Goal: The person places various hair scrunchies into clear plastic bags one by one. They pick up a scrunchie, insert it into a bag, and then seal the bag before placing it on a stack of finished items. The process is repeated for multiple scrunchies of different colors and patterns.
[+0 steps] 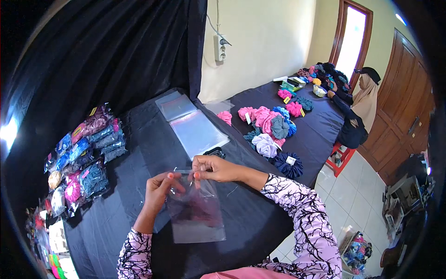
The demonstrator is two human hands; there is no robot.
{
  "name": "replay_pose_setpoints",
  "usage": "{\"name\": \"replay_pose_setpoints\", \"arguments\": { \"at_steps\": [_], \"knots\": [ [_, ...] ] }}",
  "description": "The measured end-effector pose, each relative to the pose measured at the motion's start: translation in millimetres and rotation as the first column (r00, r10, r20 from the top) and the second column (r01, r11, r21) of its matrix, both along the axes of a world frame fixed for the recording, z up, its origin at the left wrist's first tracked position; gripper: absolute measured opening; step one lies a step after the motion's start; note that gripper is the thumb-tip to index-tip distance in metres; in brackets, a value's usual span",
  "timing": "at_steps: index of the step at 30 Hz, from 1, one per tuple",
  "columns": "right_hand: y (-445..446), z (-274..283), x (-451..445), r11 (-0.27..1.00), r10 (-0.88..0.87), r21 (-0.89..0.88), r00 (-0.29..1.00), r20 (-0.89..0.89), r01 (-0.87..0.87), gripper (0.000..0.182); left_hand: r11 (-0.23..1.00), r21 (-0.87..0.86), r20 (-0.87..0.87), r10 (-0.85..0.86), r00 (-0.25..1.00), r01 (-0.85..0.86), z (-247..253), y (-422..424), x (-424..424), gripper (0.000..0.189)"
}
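A transparent plastic bag (198, 236) hangs in front of me with a dark red, scrunchie-like fabric item (200, 211) inside. My right hand (210, 170) pinches the bag's upper edge between thumb and fingers. At the upper left corner, my left hand (160, 188) grips the same edge, its fingertips partly behind the film. Just beyond my right hand lies a small black object (215, 152), partly hidden by that hand. Behind it, flat transparent bags form a larger stack (198, 132) and a smaller stack (176, 106).
Packed scrunchies (83, 153) lie in rows at the left on the black-covered table (139, 188). Loose scrunchies (266, 122) are piled on the right-hand table. At its far end, a seated person (362, 101) handles a heap of scrunchies (324, 75). A bag of scrunchies (357, 253) stands on the floor.
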State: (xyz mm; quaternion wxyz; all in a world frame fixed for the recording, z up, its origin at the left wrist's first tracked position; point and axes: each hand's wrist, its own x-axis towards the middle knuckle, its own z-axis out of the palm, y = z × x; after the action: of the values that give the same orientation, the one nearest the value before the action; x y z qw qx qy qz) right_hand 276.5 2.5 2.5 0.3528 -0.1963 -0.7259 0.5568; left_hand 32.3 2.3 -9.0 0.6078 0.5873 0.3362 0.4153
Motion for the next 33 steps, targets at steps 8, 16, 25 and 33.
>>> {"name": "replay_pose_setpoints", "arguments": {
  "at_steps": [8, 16, 25, 33],
  "knots": [
    [4, -15, 0, 0.999, 0.028, -0.045, 0.991, 0.130, -0.022, 0.025, 0.975, 0.201, 0.087, -0.117, 0.989, 0.097, -8, 8, -6, 0.025],
    [5, -17, 0, 0.969, 0.197, -0.178, 0.972, 0.124, -0.174, 0.029, 0.990, 0.117, 0.170, -0.098, 0.981, 0.079, -19, 16, -13, 0.019],
    [7, -1, 4, 0.986, -0.122, 0.119, 0.990, 0.073, 0.113, 0.040, 0.992, 0.096, -0.032, -0.080, 0.996, 0.083, -24, 31, -30, 0.023],
    [3, 82, 136, 0.928, -0.368, 0.219, 0.827, 0.424, 0.301, 0.024, 0.989, 0.019, 0.039, -0.148, 0.988, 0.148, -51, 43, -37, 0.018]
  ]
}}
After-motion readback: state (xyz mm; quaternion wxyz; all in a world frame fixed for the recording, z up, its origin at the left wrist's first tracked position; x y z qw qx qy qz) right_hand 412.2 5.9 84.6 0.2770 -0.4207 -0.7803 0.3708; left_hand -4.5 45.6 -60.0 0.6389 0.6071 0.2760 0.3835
